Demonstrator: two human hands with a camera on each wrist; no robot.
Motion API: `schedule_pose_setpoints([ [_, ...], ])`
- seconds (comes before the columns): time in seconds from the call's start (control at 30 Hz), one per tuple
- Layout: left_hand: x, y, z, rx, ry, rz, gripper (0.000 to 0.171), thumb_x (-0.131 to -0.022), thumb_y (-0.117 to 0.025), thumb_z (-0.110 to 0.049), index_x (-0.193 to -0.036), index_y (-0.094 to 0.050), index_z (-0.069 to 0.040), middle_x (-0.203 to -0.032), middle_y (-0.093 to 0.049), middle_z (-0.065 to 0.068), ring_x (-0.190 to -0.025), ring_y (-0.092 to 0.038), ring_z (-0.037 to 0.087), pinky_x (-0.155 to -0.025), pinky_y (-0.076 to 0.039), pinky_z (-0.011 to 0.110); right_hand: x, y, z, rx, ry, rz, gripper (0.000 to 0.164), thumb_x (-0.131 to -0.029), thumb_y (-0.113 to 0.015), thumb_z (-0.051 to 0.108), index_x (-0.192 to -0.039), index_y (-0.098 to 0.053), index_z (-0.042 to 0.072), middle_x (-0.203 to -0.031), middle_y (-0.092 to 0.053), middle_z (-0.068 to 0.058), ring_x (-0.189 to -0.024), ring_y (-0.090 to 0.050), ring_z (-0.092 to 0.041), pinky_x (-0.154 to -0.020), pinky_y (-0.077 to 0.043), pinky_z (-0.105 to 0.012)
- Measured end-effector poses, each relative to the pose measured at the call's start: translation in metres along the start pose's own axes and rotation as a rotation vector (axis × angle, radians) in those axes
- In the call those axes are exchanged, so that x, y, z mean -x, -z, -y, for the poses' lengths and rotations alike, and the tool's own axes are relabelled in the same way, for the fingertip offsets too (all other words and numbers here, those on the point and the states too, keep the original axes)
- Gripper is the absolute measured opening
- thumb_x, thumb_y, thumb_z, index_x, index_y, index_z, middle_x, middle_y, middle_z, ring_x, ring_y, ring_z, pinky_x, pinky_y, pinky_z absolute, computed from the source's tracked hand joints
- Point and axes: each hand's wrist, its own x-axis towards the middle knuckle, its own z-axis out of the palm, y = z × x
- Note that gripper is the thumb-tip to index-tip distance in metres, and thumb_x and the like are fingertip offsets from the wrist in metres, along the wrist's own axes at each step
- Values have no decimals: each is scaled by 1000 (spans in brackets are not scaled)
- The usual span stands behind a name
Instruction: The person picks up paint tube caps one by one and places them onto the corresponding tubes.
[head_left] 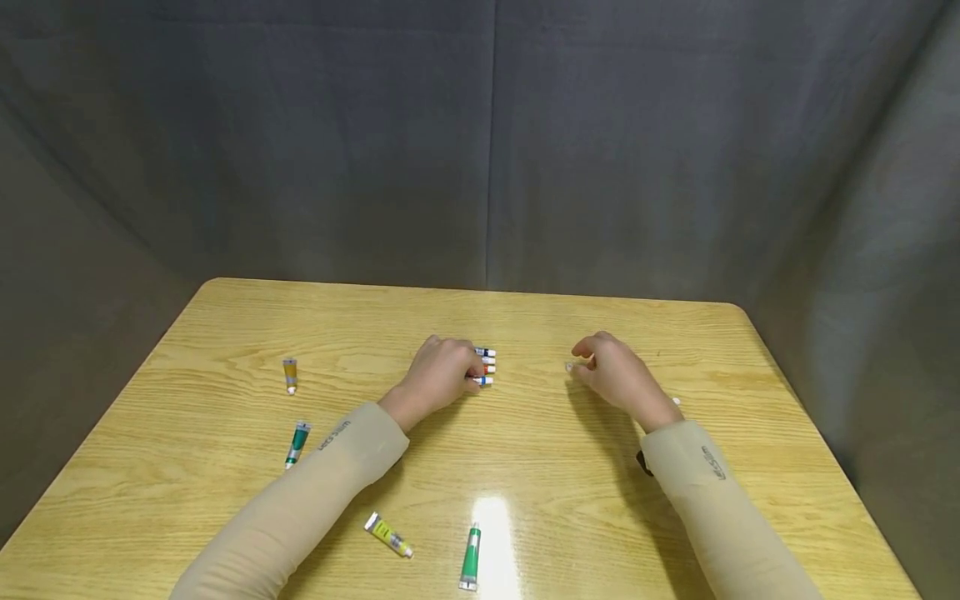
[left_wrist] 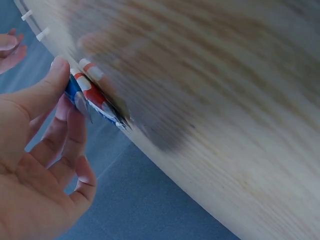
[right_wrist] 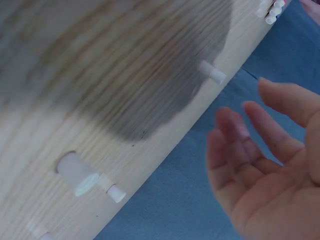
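Observation:
Several small paint tubes with white caps lie side by side in a row [head_left: 489, 361] beyond the middle of the table. My left hand [head_left: 447, 367] is at this row and pinches a blue paint tube [left_wrist: 76, 94] between thumb and fingers. Right beside it, a red-banded paint tube [left_wrist: 91, 91] shows in the left wrist view. My right hand [head_left: 621, 377] hovers over the table to the right, fingers loosely bent and holding nothing. Close to its fingertips is a small white piece [head_left: 569, 367], seen as a short white cylinder [right_wrist: 212, 72] in the right wrist view.
An ochre tube [head_left: 290, 377] and a dark green tube [head_left: 297, 443] lie on the left. A yellow-green tube [head_left: 388, 535] and a green tube [head_left: 470, 558] lie near the front. A wider white cylinder [right_wrist: 77, 173] stands beside a thin white one [right_wrist: 114, 191]. Grey curtains [head_left: 480, 150] surround the table.

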Motion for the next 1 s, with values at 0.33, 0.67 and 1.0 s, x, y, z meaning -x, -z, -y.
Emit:
schedule_pose_setpoints([
  [0.33, 1, -6, 2, -26, -8, 4, 25, -74, -86, -30, -63, -67, -16, -74, -68, -4, -65, -46, 8, -67, -33, 30, -9, -10, 1, 48, 63, 83, 28, -99, -63, 1, -125, -67, -8, -114, -67, -23, -97, -66, -29, -85, -57, -43],
  [0.67, -1, -7, 0, 1, 43, -6, 10, -79, -85, -25, -78, -80, -16, -87, -75, 0, -80, -69, 15, -79, -53, 40, -16, -17, 2, 57, 38, 75, 27, -99, -62, 1, -125, -67, -5, -112, -72, -20, -96, -68, -27, -84, -57, -42],
  [1.0, -2, -10, 0, -17, 42, -13, 11, -79, -87, -19, -87, -84, -13, -91, -77, 3, -84, -72, 17, -78, -53, 39, -20, -20, 4, 63, 40, 69, 13, -98, -66, 3, -106, -76, 0, -109, -74, -17, -94, -68, -25, -85, -57, -42],
])
